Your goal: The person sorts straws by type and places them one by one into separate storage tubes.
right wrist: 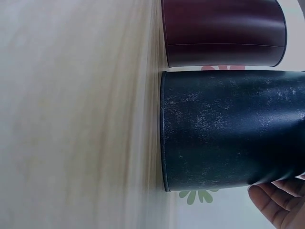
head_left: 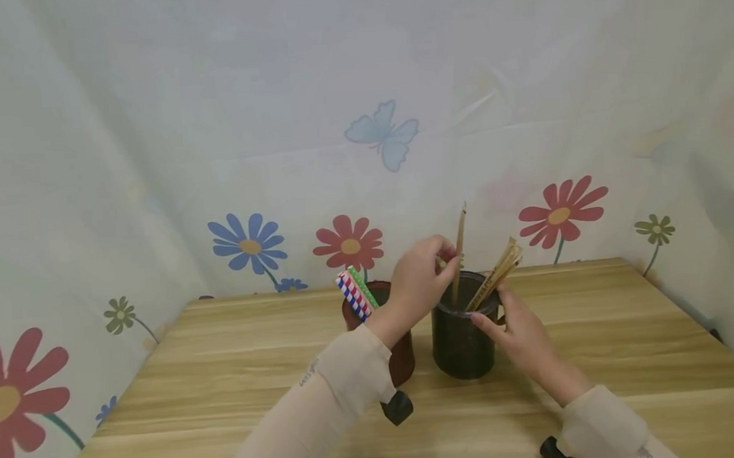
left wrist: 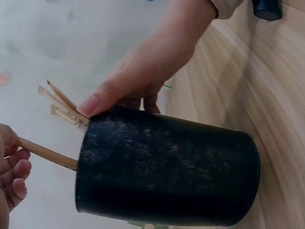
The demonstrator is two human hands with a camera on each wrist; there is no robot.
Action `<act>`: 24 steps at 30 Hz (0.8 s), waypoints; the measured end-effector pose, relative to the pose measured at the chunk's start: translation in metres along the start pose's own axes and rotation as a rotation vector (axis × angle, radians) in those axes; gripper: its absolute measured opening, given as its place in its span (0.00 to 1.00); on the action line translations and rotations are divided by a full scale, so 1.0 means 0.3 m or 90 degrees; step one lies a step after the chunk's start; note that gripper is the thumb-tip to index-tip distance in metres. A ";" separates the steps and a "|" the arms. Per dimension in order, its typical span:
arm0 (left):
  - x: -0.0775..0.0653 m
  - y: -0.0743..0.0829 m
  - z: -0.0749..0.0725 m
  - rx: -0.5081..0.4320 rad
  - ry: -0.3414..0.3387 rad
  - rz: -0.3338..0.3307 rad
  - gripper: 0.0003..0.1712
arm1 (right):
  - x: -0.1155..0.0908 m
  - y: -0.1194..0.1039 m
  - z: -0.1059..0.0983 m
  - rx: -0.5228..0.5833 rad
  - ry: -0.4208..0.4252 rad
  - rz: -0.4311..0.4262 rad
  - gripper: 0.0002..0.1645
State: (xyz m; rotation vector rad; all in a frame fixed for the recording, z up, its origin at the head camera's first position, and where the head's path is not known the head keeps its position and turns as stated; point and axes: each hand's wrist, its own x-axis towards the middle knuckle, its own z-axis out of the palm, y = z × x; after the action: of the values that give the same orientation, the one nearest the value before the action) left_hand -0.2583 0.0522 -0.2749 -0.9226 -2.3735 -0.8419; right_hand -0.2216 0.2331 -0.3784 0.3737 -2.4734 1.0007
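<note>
My left hand (head_left: pixel 424 274) pinches a thin brown paper-wrapped stick (head_left: pixel 460 241), which stands nearly upright with its lower end inside a black cylindrical cup (head_left: pixel 463 352). Around the right side of the cup's rim, my right hand (head_left: pixel 518 328) holds on, thumb at the near side and fingers behind. Several similar brown wrapped sticks with dark print (head_left: pixel 498 270) lean to the right in the cup, close to that thumb. The left wrist view shows the held stick (left wrist: pixel 47 153) entering the cup's mouth. In the right wrist view, fingers (right wrist: pixel 274 198) touch the cup's side.
Left of the black cup stands a dark red cup (head_left: pixel 403 357), partly behind my left wrist, holding striped and green dotted sticks (head_left: pixel 356 293). Both cups are on a wood-grain table (head_left: pixel 255 359). A flower-printed cloth (head_left: pixel 262 124) hangs behind the table.
</note>
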 end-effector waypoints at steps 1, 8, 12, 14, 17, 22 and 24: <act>-0.003 -0.001 0.007 0.008 -0.009 0.000 0.08 | 0.001 0.002 0.001 -0.001 0.002 -0.003 0.40; -0.027 -0.002 0.050 0.094 -0.061 0.022 0.08 | 0.001 0.001 0.000 0.006 0.007 -0.014 0.38; -0.037 -0.004 0.064 0.127 -0.085 0.029 0.08 | 0.003 -0.001 0.002 -0.001 0.002 -0.006 0.38; -0.039 -0.007 0.072 0.144 -0.095 0.030 0.07 | 0.004 -0.001 0.002 -0.003 0.000 -0.004 0.38; -0.038 -0.008 0.083 0.175 -0.113 0.031 0.07 | 0.004 -0.001 0.003 -0.002 -0.003 0.001 0.38; -0.033 0.001 0.093 0.206 -0.158 0.026 0.08 | 0.001 0.000 0.002 0.000 -0.008 0.007 0.39; -0.030 0.005 0.096 0.216 -0.177 0.023 0.08 | -0.001 0.002 0.002 -0.003 -0.006 0.009 0.40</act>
State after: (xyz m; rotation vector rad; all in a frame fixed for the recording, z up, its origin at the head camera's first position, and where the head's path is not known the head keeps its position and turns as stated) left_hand -0.2566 0.0687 -0.3001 -0.9861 -2.6149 -0.2930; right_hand -0.2218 0.2332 -0.3792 0.3604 -2.4906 1.0014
